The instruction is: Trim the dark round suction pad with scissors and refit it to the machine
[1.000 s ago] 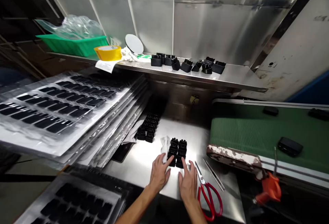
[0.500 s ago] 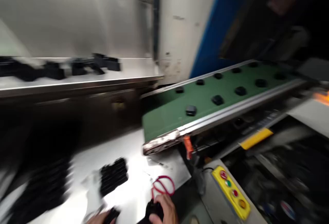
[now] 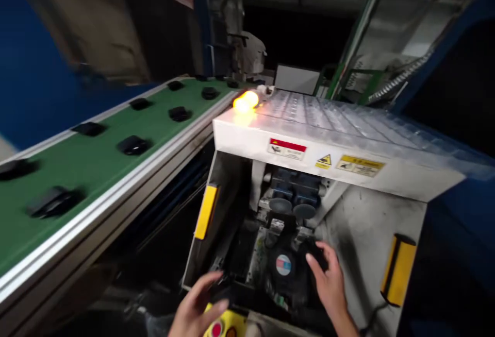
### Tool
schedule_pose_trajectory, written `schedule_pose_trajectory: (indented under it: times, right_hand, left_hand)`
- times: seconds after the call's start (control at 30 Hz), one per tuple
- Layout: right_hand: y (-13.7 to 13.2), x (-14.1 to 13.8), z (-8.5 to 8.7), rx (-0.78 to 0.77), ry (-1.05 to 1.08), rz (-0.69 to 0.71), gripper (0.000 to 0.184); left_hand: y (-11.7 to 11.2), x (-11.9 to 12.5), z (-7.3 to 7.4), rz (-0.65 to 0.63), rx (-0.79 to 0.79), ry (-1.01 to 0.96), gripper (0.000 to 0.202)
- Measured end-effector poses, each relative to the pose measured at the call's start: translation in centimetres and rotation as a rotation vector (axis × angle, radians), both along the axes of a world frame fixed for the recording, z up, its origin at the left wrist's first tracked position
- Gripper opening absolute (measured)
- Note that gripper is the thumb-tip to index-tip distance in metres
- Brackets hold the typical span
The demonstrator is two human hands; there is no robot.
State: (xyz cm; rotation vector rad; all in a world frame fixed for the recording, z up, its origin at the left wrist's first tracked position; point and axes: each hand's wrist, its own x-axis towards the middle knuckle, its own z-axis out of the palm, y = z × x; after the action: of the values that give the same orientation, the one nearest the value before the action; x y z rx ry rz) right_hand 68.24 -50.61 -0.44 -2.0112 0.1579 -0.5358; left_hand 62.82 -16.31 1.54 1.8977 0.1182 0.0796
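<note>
I face a white machine (image 3: pixel 359 172) with an open bay holding a dark fixture (image 3: pixel 284 265) that bears a round red and blue label. My right hand (image 3: pixel 330 283) reaches into the bay, its fingers closed on a small black plastic part (image 3: pixel 317 252) at the fixture's right side. My left hand (image 3: pixel 199 303) is at the bay's lower left edge, blurred, with thumb and fingers pinched round a dark part (image 3: pixel 221 291). Just below the left hand lies a yellow button box (image 3: pixel 226 326) with a red button.
A green conveyor belt (image 3: pixel 100 151) carrying several black parts runs along the left. Clear plastic trays (image 3: pixel 348 120) lie on the machine's top beside a lit orange lamp (image 3: pixel 245 102). Yellow sensor bars (image 3: pixel 398 270) flank the bay. Blue machine panels stand behind.
My view has swung right from the steel bench with stacked black parts and red scissors to the machine. Both hands left the bench carrying black parts and now reach into the bay.
</note>
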Motion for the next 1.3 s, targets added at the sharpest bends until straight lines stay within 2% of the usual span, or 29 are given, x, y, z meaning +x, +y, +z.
schedule_pose_trajectory:
  times: [0.07,0.13,0.2,0.27,0.37,0.53,0.73,0.93,1.13,1.3]
  right_hand:
    - [-3.0,3.6,0.4,-0.203,-0.114,0.044,0.031]
    - [-4.2,6.0,0.2,-0.273,-0.173,0.128,0.025]
    - [-4.3,7.4,-0.2,-0.287,-0.186,0.2,0.022]
    - [-4.2,8.0,-0.4,-0.304,-0.189,0.26,0.021]
    - [-4.3,8.0,-0.5,-0.318,-0.179,0.301,0.021]
    - [-4.6,7.9,-0.5,-0.334,-0.162,0.284,0.023]
    - [-4.7,7.9,-0.9,-0.354,-0.196,0.265,0.023]
    - [-5.1,8.0,-2.1,-0.358,-0.293,0.287,0.033]
    - [-5.1,7.6,-2.9,-0.337,-0.373,0.266,0.036]
    - [-4.9,7.6,-3.4,-0.355,-0.384,0.258,0.041]
  left_hand:
    - [-5.4,7.3,1.5,-0.158,-0.075,-0.083,0.041]
    - [-9.6,13.3,2.2,-0.326,-0.025,-0.196,0.035]
    - [-12.0,17.4,2.1,-0.431,0.053,-0.257,0.032]
    - [-12.8,19.4,1.5,-0.484,0.102,-0.266,0.031]
    - [-12.6,20.1,0.6,-0.546,0.132,-0.266,0.03]
    - [-12.3,20.1,-0.1,-0.652,0.231,-0.394,0.028]
    - [-12.1,20.3,-1.1,-0.521,0.131,-0.462,0.026]
    - [-12.1,20.1,-2.5,-0.55,0.071,-0.436,0.024]
    - [-12.0,20.0,-3.1,-0.555,0.091,-0.477,0.026]
    - [-12.0,20.1,-3.5,-0.567,0.235,-0.607,0.028]
